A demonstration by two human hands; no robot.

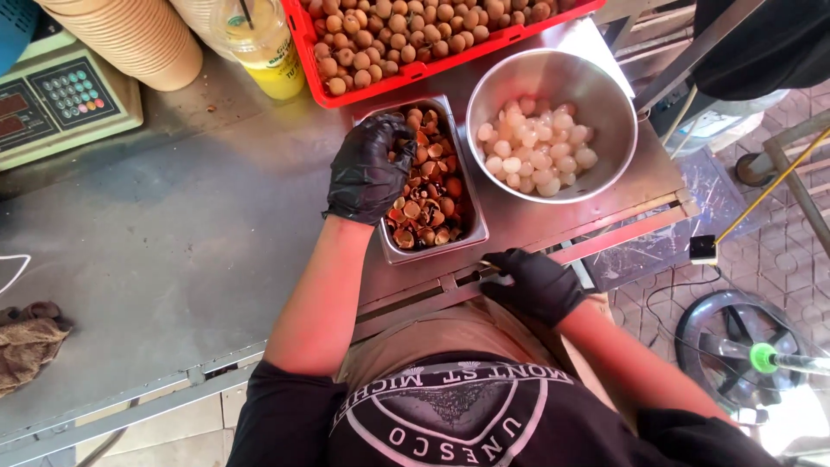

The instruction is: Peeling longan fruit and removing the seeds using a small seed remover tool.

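Two black-gloved hands are at work over a steel bench [173,251], and the rectangular steel tray [476,227] in the middle is our landmark. The left hand [370,169] hangs over the tray's near-left side, fingers curled and bunched together above the heap of brown shells [430,195]; whether it pinches a shell or a fruit between them, I cannot tell from this angle. Held right over the heap like that, anything it lets go would land in the tray rather than on the bench.

Below the tray, at the bench's front edge, the right hand [534,284] is closed around a small slim tool [491,271], likely a knife, its tip poking out to the left, pointing away from the body.

Just right of the tray sits a round steel bowl [605,95] holding pale, peeled white fruit [536,154], kept apart from the waste. Behind the tray, a red crate [304,47] is piled with whole brown fruit [406,35], all within reach. Left of the crate stands a plastic cup of yellow drink [259,43], then a stack of tan paper bowls [138,35] and a weighing scale [60,104]. Far left of the tray, a crumpled brown rag [30,342] lies on the bench.
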